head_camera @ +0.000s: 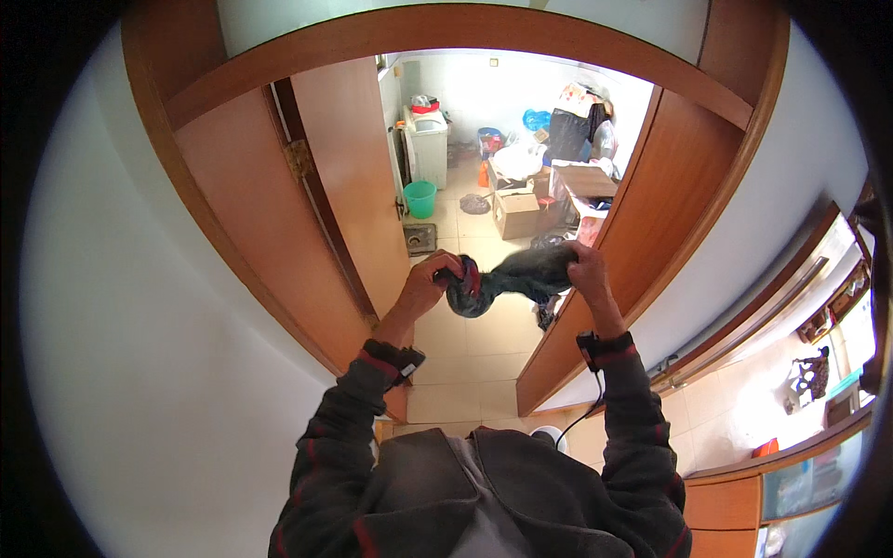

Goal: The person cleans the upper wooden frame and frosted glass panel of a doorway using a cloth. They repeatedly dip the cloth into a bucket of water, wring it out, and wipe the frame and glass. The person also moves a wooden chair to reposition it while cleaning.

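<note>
A dark, twisted cloth point(523, 272) is stretched between my two hands, in front of an open doorway. My left hand point(434, 275) grips its bunched end, where some dark red shows in the folds. The far end, spread wider, is pinched in my right hand point(589, 268). Both arms reach forward in dark sleeves with red trim, and each wrist wears a black strap; a cable runs down from the right one.
Wooden door panels point(349, 160) flank the opening. Beyond are a green bucket point(420, 200), a floor drain cover point(421, 239), a washing machine point(428, 146), cardboard boxes point(516, 209) and piled bags. A cabinet point(725, 502) stands at lower right.
</note>
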